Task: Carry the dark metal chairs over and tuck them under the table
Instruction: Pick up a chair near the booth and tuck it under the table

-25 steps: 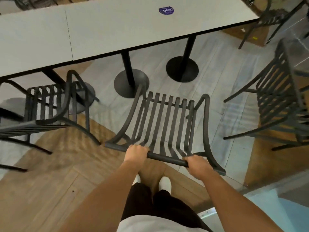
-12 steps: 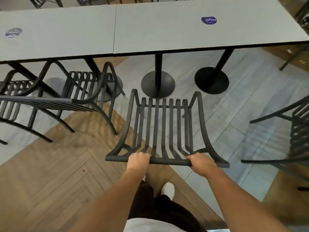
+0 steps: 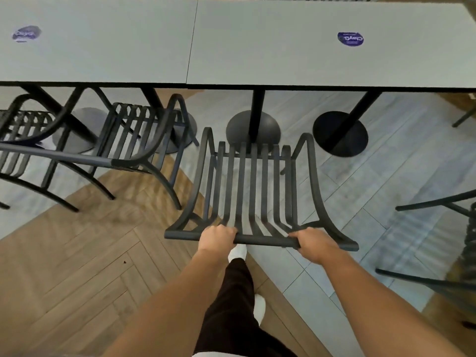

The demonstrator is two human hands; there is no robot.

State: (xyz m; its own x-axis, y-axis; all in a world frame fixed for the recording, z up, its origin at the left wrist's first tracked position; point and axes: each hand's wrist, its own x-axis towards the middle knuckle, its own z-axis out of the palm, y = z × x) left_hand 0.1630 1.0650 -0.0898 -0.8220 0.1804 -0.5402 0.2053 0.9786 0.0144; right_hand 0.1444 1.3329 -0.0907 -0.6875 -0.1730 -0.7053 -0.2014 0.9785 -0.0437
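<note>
Gripping the top rail of a dark metal slatted chair (image 3: 253,191), both hands sit on the backrest's upper bar, knuckles up. Left hand (image 3: 217,237) wraps the rail approx. a third in from its left end, fingers (image 3: 226,231) curled over the far side of the bar; thumb hidden beneath. Right hand (image 3: 312,242) wraps the same rail nearer its right end, fingers curled round it w/ the bar passing under the palm. Between the two hands a bare stretch of rail shows, slats running away from it toward the seat.

Chair faces the long grey rectangular table (image 3: 231,47), seat front near the table's edge but not under it; the front sits just before a round black pedestal base (image 3: 253,130). A second black pedestal base (image 3: 340,134) stands to the right, apart from the chair.

To the left, a matching dark slatted chair (image 3: 139,140) is partly under the tabletop, another dark chair (image 3: 23,140) beyond it at the left edge. Parts of more dark chair frames (image 3: 438,253) show at far right. Two round purple stickers (image 3: 350,39) lie on the tabletop. Floor: wood herringbone flooring (image 3: 77,266) left, grey tile flooring (image 3: 373,189) right.
</note>
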